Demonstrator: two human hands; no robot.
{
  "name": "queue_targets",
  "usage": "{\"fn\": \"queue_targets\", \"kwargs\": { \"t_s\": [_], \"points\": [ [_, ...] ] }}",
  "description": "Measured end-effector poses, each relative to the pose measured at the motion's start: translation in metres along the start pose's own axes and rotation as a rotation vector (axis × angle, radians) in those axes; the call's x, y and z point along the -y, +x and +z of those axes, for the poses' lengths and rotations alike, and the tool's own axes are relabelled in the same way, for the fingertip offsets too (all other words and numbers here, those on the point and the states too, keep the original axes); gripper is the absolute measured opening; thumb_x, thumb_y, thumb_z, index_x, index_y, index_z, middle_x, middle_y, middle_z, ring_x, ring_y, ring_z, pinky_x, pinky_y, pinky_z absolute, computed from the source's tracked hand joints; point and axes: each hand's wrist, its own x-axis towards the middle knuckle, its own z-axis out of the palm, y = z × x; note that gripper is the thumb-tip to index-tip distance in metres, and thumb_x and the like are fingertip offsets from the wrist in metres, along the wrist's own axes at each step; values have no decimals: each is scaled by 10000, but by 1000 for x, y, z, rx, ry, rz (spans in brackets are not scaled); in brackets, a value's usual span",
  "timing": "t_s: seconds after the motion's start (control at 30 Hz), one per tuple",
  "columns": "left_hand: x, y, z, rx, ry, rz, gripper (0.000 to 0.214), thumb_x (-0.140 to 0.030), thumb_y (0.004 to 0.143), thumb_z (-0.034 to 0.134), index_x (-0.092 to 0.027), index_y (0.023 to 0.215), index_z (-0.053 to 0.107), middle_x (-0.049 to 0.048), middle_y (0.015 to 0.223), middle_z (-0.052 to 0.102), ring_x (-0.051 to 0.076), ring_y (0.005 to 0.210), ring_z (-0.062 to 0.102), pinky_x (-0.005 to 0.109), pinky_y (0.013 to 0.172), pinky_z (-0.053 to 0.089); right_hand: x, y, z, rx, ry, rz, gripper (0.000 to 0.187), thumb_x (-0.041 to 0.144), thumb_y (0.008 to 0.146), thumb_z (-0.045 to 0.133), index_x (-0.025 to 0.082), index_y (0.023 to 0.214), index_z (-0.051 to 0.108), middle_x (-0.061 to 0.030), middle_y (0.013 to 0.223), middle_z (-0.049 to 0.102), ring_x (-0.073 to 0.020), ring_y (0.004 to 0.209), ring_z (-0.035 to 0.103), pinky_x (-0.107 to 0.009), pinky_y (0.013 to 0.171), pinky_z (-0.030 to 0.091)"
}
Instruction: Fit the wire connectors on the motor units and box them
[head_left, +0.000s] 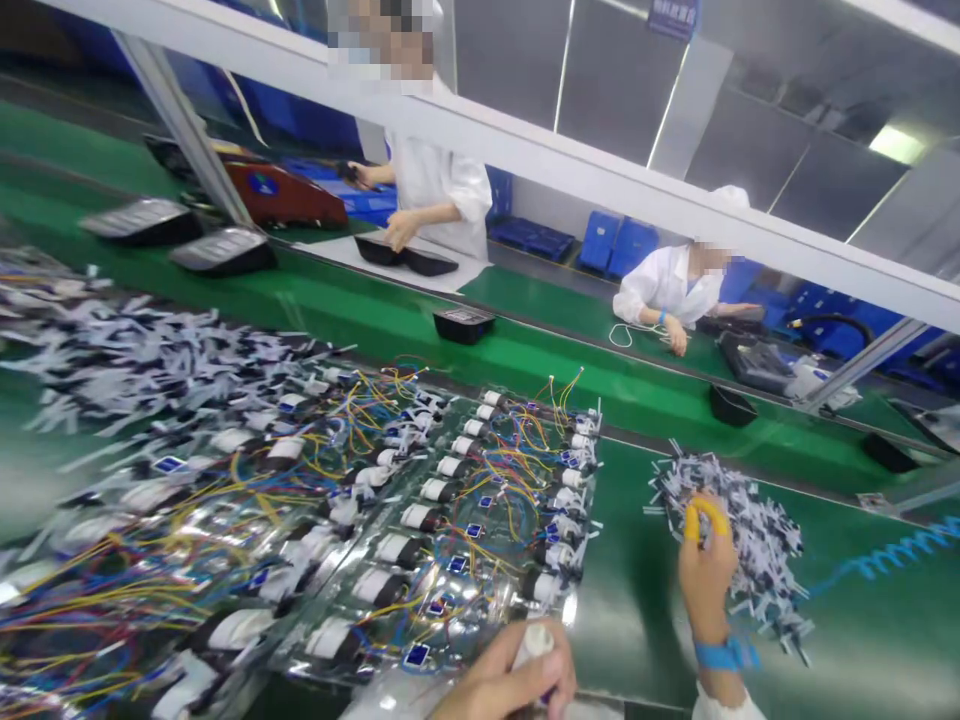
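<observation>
My left hand (517,672) is closed around a white cylindrical part (535,640) at the bottom centre. Only the part's rounded top shows between thumb and fingers. To the right, my right hand (709,560) reaches into a pile of small white-and-black strips (757,530). Yellow finger covers (705,512) sit on its curled fingers, and a blue band (726,654) circles the wrist. What those fingertips pinch, if anything, is hidden. Just left of my left hand lies a clear plastic tray (480,545) with rows of white-and-black cylindrical parts (397,550) and coloured wires.
More wired parts fill a second tray (247,520) at left, behind which strips are heaped (172,360). Black housings (463,324) sit on the green conveyor (525,365). A blue coiled hose (900,550) lies at right. Two co-workers (442,195) work across the line.
</observation>
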Motion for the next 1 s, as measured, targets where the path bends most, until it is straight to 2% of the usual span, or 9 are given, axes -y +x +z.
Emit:
{"fn": "queue_targets", "kwargs": {
  "t_s": [0.1, 0.2, 0.27, 0.33, 0.43, 0.53, 0.67, 0.83, 1.0],
  "points": [
    [-15, 2, 7, 56, 44, 14, 505, -583, 779, 859, -197, 766, 534, -20, 673, 524, 97, 537, 464, 217, 512, 399, 53, -17, -20, 8, 70, 142, 225, 314, 1067, 557, 168, 1221, 634, -126, 999, 763, -269, 929, 748, -416, 824, 608],
    [-36, 1, 13, 81, 316, 59, 483, -604, 847, 775, -193, 747, 540, -17, 609, 549, 86, 466, 426, 210, 448, 329, 115, -34, -35, 111, 326, 349, 176, 352, 995, 692, 192, 1068, 707, -27, 750, 720, -206, 649, 712, -297, 613, 588],
    [-49, 1, 16, 9, 541, 103, 411, -525, 855, 773, -185, 741, 572, -23, 607, 549, 97, 514, 436, 218, 491, 334, 148, -41, -39, 204, 427, 388, 125, 335, 951, 752, 212, 978, 750, -23, 775, 723, -181, 619, 691, -262, 559, 563],
    [-57, 0, 17, -74, 717, 103, 331, -424, 857, 755, -181, 713, 584, -38, 611, 510, 107, 569, 417, 225, 528, 328, 169, -47, -40, 298, 491, 395, 58, 289, 928, 777, 233, 946, 778, -29, 844, 739, -171, 655, 693, -244, 564, 558],
    [-60, 1, 16, -118, 912, 118, 298, -332, 881, 693, -182, 655, 568, -58, 590, 441, 107, 577, 360, 232, 528, 280, 181, -53, -37, 364, 521, 408, 42, 239, 906, 795, 249, 947, 800, -29, 856, 743, -169, 673, 685, -237, 559, 547],
    [-57, 3, 14, -135, 1028, 132, 253, -225, 855, 658, -184, 631, 549, -61, 583, 440, 110, 579, 365, 241, 535, 258, 184, -54, -32, 422, 526, 409, 63, 220, 895, 801, 249, 949, 816, -41, 856, 743, -181, 692, 689, -248, 559, 552],
    [-54, 4, 9, -159, 1093, 120, 217, -105, 741, 602, -193, 603, 460, -64, 574, 453, 112, 570, 409, 263, 556, 246, 190, -47, -26, 495, 578, 403, 92, 197, 873, 826, 252, 947, 831, -25, 804, 722, -152, 632, 660, -224, 530, 535],
    [-53, 2, 5, -160, 1102, 158, 204, -108, 743, 573, -202, 616, 443, -62, 583, 463, 113, 555, 417, 273, 565, 245, 194, -39, -22, 525, 581, 395, 39, 222, 873, 835, 244, 906, 835, -16, 759, 696, -143, 592, 630, -220, 504, 514],
    [-54, 0, 2, -180, 1125, 198, 227, -49, 712, 570, -197, 625, 422, -63, 609, 490, 115, 584, 455, 267, 581, 250, 192, -42, -19, 566, 630, 397, 96, 194, 861, 842, 253, 935, 825, -8, 780, 685, -142, 620, 632, -218, 528, 513]
  ]
}}
